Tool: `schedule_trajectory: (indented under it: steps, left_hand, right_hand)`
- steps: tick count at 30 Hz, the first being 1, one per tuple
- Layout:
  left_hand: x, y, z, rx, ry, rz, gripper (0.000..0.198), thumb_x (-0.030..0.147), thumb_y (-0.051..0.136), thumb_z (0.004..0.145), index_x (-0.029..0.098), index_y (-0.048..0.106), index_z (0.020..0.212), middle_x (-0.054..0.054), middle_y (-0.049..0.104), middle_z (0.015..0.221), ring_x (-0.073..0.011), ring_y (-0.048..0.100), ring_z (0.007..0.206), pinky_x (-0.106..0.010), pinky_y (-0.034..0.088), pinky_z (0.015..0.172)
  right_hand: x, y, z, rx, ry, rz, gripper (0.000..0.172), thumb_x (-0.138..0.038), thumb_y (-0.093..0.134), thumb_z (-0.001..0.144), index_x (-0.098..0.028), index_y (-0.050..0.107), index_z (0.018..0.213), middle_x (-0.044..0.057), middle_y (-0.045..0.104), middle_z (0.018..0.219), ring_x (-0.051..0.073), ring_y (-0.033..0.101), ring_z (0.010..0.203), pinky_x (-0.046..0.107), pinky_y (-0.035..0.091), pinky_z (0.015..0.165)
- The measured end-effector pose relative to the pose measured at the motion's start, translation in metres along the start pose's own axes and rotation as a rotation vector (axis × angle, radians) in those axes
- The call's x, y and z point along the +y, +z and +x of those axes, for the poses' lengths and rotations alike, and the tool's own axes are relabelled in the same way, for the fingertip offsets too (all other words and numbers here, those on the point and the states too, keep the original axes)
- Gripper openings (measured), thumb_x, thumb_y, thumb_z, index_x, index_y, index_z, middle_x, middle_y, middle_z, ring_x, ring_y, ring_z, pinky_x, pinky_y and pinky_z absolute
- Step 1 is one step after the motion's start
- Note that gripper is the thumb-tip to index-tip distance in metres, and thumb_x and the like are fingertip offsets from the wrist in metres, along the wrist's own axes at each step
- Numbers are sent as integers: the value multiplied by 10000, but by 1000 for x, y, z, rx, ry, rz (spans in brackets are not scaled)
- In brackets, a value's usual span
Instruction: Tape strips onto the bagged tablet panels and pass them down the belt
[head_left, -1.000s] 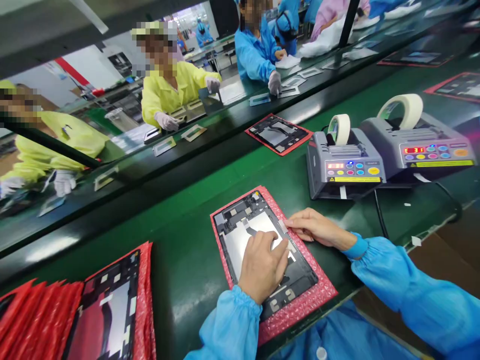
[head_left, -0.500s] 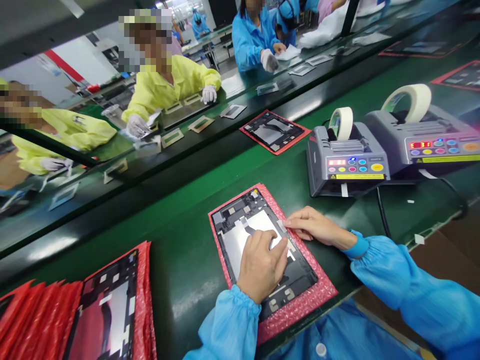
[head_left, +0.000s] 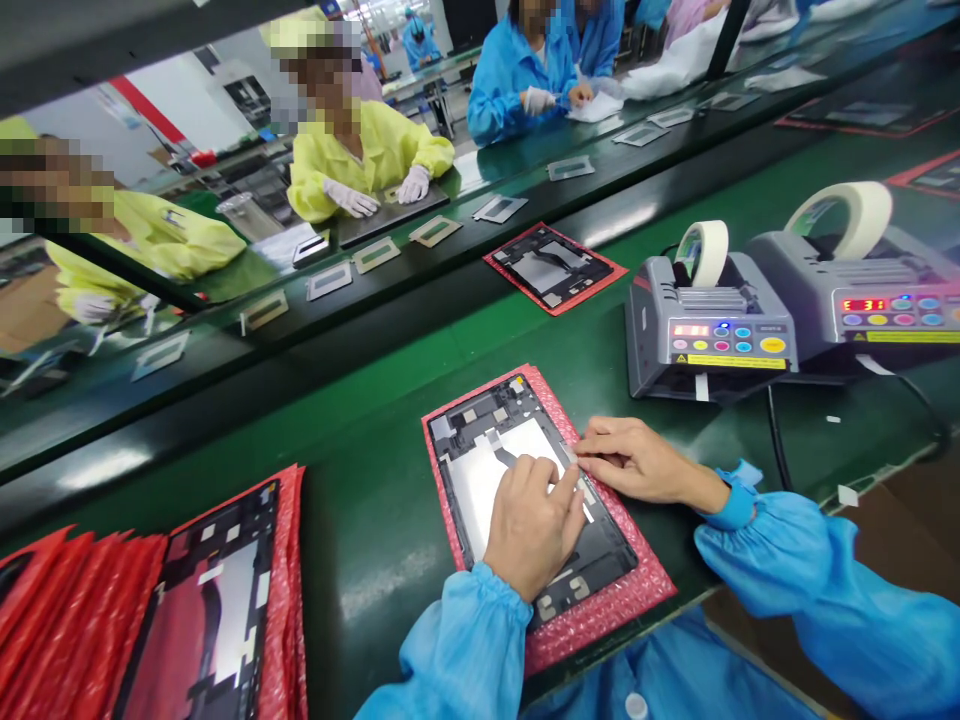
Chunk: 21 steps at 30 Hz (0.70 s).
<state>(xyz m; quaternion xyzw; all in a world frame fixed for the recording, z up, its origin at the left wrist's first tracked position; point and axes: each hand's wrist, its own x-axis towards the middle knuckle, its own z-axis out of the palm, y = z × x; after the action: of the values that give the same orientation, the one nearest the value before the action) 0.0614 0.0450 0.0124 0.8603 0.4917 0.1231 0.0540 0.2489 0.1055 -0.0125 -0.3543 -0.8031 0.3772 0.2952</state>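
In front of me a flat black tablet housing (head_left: 465,500) with a bright silver panel lies on a pink bubble-wrap bag (head_left: 645,585). My left hand (head_left: 534,520) rests over its middle, fingers bent and slightly apart, the fingertips by the right edge. My right hand (head_left: 637,460) reaches in from the right, with thumb and forefinger pinched on a small piece of pale tape (head_left: 568,453) at that edge. The two hands' fingertips almost meet there. My left palm and fingers hide part of the panel.
Two tape dispensers (head_left: 709,325) with cream rolls stand at right, a cable beside them. Red bags (head_left: 82,610) with another housing (head_left: 202,600) are stacked at left. Another bagged housing (head_left: 555,265) lies ahead. Co-workers sit across a dark conveyor (head_left: 277,350) carrying several small frames.
My left fingertips have moved to the tape piece, closer to my right fingers. Across the belt, the gloved hands of a person in yellow have come down onto a dark board. The view has shifted slightly.
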Motion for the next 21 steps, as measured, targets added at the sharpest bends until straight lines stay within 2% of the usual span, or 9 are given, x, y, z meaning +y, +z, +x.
schedule_trajectory:
  steps: [2, 4, 6, 8, 10, 13, 21]
  left_hand:
    - [1, 0, 0, 4, 5, 2, 286, 250, 402, 891, 194, 544, 1132, -51, 492, 851, -191, 445, 842, -344, 403, 705]
    - [1, 1, -1, 9, 4, 5, 290, 248, 397, 892, 192, 541, 1138, -52, 489, 850, -191, 442, 844, -344, 404, 703]
    - [2, 1, -1, 13, 4, 9, 294, 244, 394, 893, 190, 538, 1143, -54, 486, 847, -191, 440, 841, -345, 404, 699]
    - [2, 1, -1, 20, 5, 11, 298, 241, 396, 891, 189, 534, 1150, -55, 482, 841, -192, 441, 835, -344, 402, 691]
    - [2, 1, -1, 29, 4, 10, 301, 240, 401, 888, 191, 532, 1153, -55, 479, 838, -192, 442, 829, -342, 398, 681]
    - [2, 1, -1, 32, 2, 9, 299, 242, 400, 887, 193, 533, 1150, -56, 480, 842, -193, 441, 826, -341, 394, 673]
    - [2, 2, 0, 22, -9, 25, 306, 249, 399, 885, 201, 533, 1157, -51, 484, 849, -194, 449, 824, -339, 390, 674]
  right_hand:
    - [0, -4, 1, 26, -44, -56, 253, -264, 547, 811, -173, 679, 1008, 71, 564, 836, 134, 482, 658, 258, 390, 606]
    - [0, -4, 3, 94, 13, -21, 274, -275, 550, 809, -163, 658, 1035, 65, 562, 831, 120, 473, 617, 245, 381, 554]
    - [0, -2, 7, 126, 167, 88, 250, -326, 556, 808, -133, 663, 926, 33, 547, 692, 102, 443, 531, 229, 346, 479]
    - [0, 1, 13, 83, 344, 232, 273, -388, 581, 785, -121, 638, 778, -7, 497, 539, 89, 411, 455, 216, 298, 419]
    - [-1, 5, 18, 18, 451, 342, 307, -427, 620, 741, -124, 600, 696, -32, 460, 465, 76, 383, 405, 206, 266, 390]
    - [-3, 7, 23, -9, 471, 396, 326, -438, 653, 702, -127, 573, 644, -44, 451, 443, 62, 364, 389, 198, 243, 384]
    - [0, 11, 21, 26, 412, 365, 291, -389, 631, 730, -123, 557, 639, -56, 400, 456, 55, 296, 430, 201, 196, 411]
